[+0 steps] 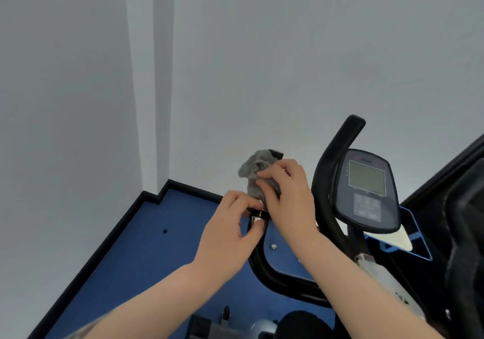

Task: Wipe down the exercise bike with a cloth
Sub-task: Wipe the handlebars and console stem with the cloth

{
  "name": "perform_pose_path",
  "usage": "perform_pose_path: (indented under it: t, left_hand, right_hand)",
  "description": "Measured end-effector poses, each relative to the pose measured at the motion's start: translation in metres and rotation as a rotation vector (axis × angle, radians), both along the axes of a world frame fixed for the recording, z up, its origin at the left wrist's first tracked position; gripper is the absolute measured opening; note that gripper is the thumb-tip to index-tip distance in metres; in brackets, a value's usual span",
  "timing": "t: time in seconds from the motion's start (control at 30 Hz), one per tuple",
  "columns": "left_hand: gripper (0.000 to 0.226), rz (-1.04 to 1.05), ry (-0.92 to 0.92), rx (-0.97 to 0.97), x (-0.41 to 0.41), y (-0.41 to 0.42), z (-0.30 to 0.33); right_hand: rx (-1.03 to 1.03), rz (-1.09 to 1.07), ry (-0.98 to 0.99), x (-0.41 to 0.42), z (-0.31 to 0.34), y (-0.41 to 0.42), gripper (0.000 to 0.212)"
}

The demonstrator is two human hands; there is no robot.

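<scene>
A grey fluffy cloth (252, 171) is wrapped round the upper end of the exercise bike's left handlebar (269, 268). My right hand (288, 197) grips the cloth against that bar. Just below it, my left hand (230, 228) pinches the bar at its silver sensor band (258, 218). The right handlebar (332, 160) curves up black beside the console (366, 189), whose grey screen and keypad face me.
The bike stands on blue flooring (157, 255) with a black skirting edge, close to a white wall and a corner pillar (149, 76). A dark machine part (466, 234) fills the right edge. A white wedge (398, 239) lies under the console.
</scene>
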State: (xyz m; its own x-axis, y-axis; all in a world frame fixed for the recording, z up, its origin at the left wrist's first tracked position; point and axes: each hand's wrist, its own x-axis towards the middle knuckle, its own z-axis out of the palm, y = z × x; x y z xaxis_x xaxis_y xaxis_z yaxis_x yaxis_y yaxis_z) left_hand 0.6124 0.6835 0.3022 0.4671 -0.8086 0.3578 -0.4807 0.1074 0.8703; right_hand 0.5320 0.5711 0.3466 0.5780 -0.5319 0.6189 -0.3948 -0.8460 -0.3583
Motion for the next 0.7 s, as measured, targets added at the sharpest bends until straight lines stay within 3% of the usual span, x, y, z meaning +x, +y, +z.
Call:
perform_pose_path:
  t: [0.13, 0.23, 0.3, 0.5, 0.6, 0.7]
  left_hand:
    - [0.023, -0.021, -0.062, 0.004, 0.006, -0.001, -0.002]
    - [0.027, -0.015, -0.048, -0.007, 0.007, -0.001, -0.004]
    - [0.029, -0.026, -0.041, -0.004, 0.008, -0.001, -0.005]
    - [0.029, -0.013, -0.017, -0.007, 0.006, 0.0, -0.002]
    - [0.034, -0.015, 0.002, -0.034, 0.005, 0.001, 0.0]
    - [0.031, -0.002, -0.001, -0.026, 0.004, -0.001, -0.002]
  right_hand:
    - [-0.108, 0.014, 0.054, -0.011, 0.02, -0.014, 0.007]
    - [-0.078, -0.1, -0.045, 0.004, 0.037, -0.024, 0.011]
    - [-0.045, -0.181, 0.014, 0.015, 0.032, -0.023, 0.016]
    - [0.364, -0.132, -0.08, 0.033, 0.024, -0.025, 0.024]
    - [0.283, -0.192, -0.078, 0.029, 0.006, -0.007, 0.034]
    - [0.083, -0.126, 0.11, 0.029, 0.016, -0.024, 0.031]
